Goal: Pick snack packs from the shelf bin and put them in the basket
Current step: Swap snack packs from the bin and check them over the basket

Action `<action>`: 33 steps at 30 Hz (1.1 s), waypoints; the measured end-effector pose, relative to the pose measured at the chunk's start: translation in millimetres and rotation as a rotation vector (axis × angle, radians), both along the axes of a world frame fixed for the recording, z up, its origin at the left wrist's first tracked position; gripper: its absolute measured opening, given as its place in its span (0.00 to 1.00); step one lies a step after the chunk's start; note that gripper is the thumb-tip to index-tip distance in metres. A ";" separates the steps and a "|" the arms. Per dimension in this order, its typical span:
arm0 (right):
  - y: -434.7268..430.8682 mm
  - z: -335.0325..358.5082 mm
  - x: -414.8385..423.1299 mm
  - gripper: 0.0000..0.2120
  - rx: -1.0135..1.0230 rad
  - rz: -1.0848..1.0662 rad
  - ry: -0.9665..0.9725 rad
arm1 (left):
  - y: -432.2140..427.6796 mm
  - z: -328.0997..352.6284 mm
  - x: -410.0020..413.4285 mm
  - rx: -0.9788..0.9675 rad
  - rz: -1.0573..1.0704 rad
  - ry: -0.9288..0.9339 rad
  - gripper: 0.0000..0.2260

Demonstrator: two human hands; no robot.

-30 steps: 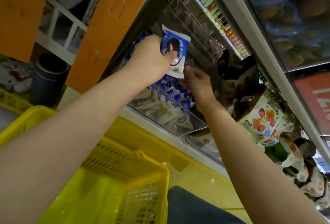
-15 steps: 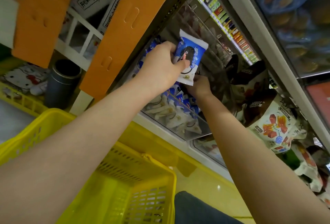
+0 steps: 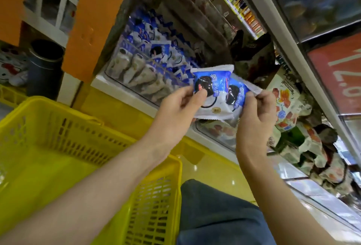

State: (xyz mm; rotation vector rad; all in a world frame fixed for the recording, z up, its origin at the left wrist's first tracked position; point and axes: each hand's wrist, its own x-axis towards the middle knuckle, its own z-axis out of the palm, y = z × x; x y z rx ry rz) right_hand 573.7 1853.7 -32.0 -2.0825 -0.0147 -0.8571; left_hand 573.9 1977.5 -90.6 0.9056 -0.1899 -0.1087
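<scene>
Looking through the head cam: your left hand [image 3: 175,108] pinches the front pack [image 3: 210,88], your right hand [image 3: 254,115] pinches the second pack [image 3: 237,96] overlapping behind it. The shelf bin [image 3: 148,63] sits up-left of both hands. Next, probably: drop both into the basket [image 3: 58,127] down-left of them.

Orange panel [image 3: 97,20] beside a dark round bin [image 3: 45,68]; glossy yellow floor [image 3: 214,168] below

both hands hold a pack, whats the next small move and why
Probably swing both hands down and left over the yellow basket and let go: the left hand pinches one blue pack, the right hand pinches a second pack, both out of the bin.
</scene>
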 end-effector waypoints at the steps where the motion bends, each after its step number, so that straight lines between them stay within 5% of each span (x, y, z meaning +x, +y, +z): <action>1: -5.0 -6.3 -12.2 0.10 -0.005 0.008 0.011 | -4.7 -4.9 -5.8 -0.032 -0.038 0.030 0.09; 6: -23.2 -48.0 -51.3 0.10 0.044 0.012 0.249 | -27.5 -34.7 -29.6 -0.020 -0.192 0.153 0.09; 12: -30.4 -69.5 -61.2 0.07 0.359 0.075 0.646 | -25.0 -63.8 -38.9 -0.041 -0.341 0.285 0.06; 15: -28.1 -68.3 -61.7 0.16 0.276 0.187 0.783 | -19.9 -71.2 -36.4 0.044 -0.337 0.269 0.11; 17: -24.8 -66.7 -61.7 0.13 0.187 0.237 0.853 | -19.2 -75.6 -35.3 0.130 -0.346 0.256 0.17; 21: -19.0 -62.9 -58.0 0.14 0.054 0.189 0.771 | -20.0 -82.2 -34.2 0.112 -0.330 0.289 0.24; 25: -5.7 -48.1 -50.0 0.08 -0.004 0.216 0.503 | -16.4 -79.7 -31.3 -0.105 -0.265 0.367 0.14; 28: 6.1 -28.6 -29.8 0.01 0.008 0.162 0.367 | -10.5 -77.6 -24.7 0.013 -0.099 0.313 0.05; 33: 28.3 -3.8 36.1 0.03 0.052 0.043 0.466 | 13.8 -67.6 -11.9 0.174 0.108 0.109 0.09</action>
